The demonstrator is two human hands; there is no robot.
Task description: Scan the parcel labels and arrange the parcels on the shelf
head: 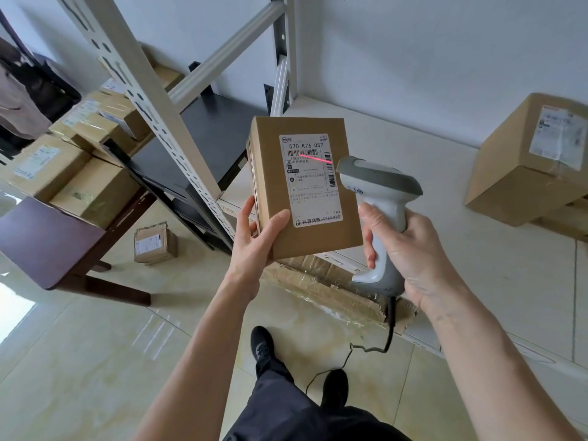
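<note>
**Scanner beam on the parcel label**

Your left hand (254,237) holds a small cardboard parcel (302,186) up in front of you, thumb lying across its front face near the lower left corner and the other fingers wrapped behind it. The white label (313,179) faces you, and a thin red line of light crosses its barcode near the top.

Your right hand (404,246) grips the handle of a grey and white scanner (378,198), fingers curled round it, with the head of the scanner just beside the right edge of the label. A black cable (389,326) hangs from the handle down to the tiled floor (95,361).

The parcel is in the air over the front edge of the pale shelf (429,198). Well to the right on that shelf sits a larger box (525,163) with its own label. On the left, a dark table (41,237) carries a heap of boxes (73,167), and one small box (155,242) lies on the floor beside it. Something wrapped in clear film lies under the shelf edge; it looks like flattened cardboard, though the view is poor.
</note>
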